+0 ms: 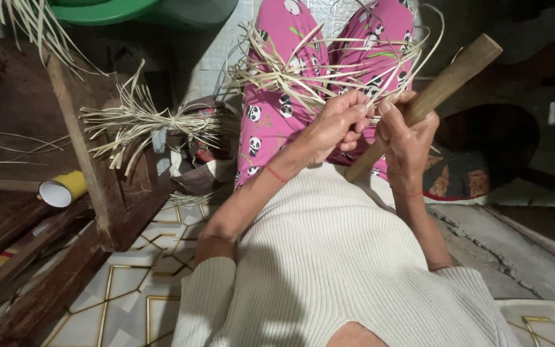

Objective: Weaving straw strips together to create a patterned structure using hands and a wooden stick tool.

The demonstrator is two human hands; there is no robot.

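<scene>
Left hand (340,125) pinches pale straw strips (316,71) fanned over the lap; right hand (409,132) is closed around a wooden stick (441,87) slanting up to the far right. Risk: the thin strips may split or slip loose if the pinch slackens, or the stick may snag them. A tied straw bundle (139,122) lies at left.

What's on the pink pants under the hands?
Little black-and-white pandas on bright pink pants, with bits of green. The head view shows them best.

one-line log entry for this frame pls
left hand: pinching pale straw strips | right hand: on strips, wooden stick against it | strips: over lap | spare bundle: on wooden bench
</scene>
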